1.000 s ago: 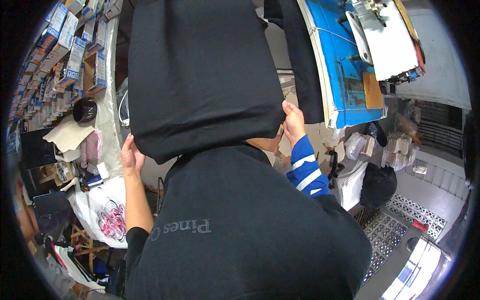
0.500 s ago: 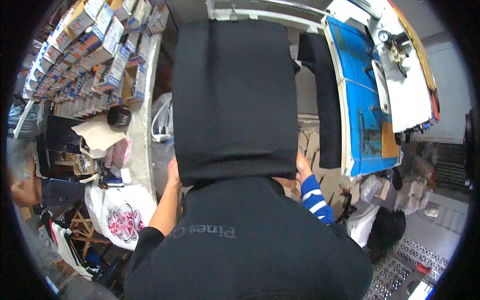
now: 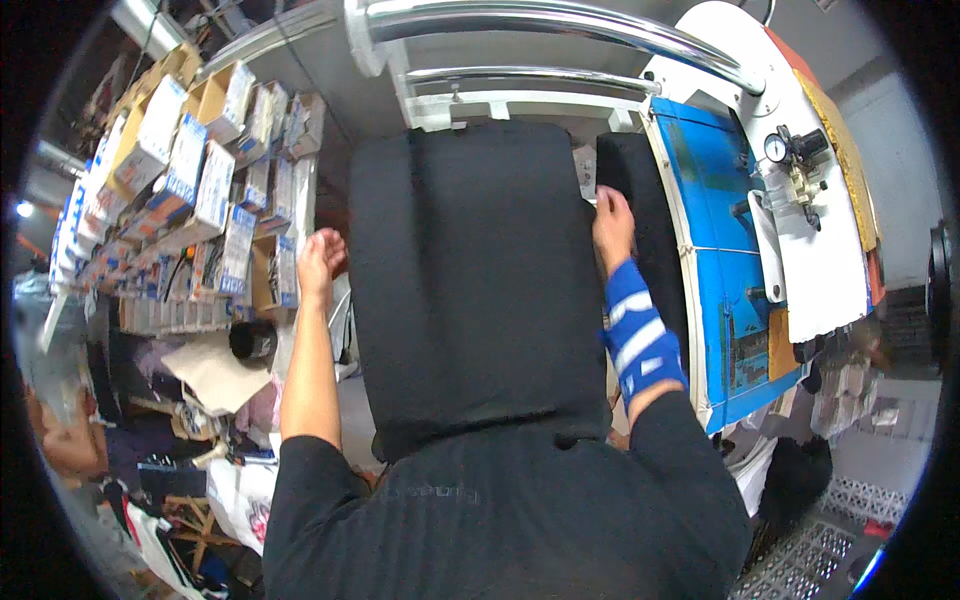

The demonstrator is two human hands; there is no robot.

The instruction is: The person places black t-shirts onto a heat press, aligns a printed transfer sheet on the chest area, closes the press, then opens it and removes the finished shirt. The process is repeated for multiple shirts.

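Note:
A wide black cloth [image 3: 480, 280] lies flat and stretched in front of me, its near end meeting my black shirt. A lengthwise crease runs along its left part. My left hand [image 3: 322, 262] is raised beside its left edge, apart from the cloth, with loosely bent fingers and nothing seen in them. My right hand [image 3: 614, 228] is at the far right edge of the cloth, its fingers drawn together beside a small pale piece [image 3: 586, 172]. What those fingertips hold, if anything, cannot be made out. A blue-and-white striped band [image 3: 640, 335] covers my right forearm.
Right of the cloth stands a blue printing screen [image 3: 715, 230] in a pale frame, beside a white machine part with a pressure gauge [image 3: 776, 148]. Chrome bars [image 3: 560, 25] cross the far side. Stacked boxes [image 3: 200, 190] fill a rack at left. A black strip [image 3: 650, 190] lies between cloth and screen.
Both hands have left the near corners of the cloth and moved forward along its sides. My view has tilted up, showing more of the chrome bars.

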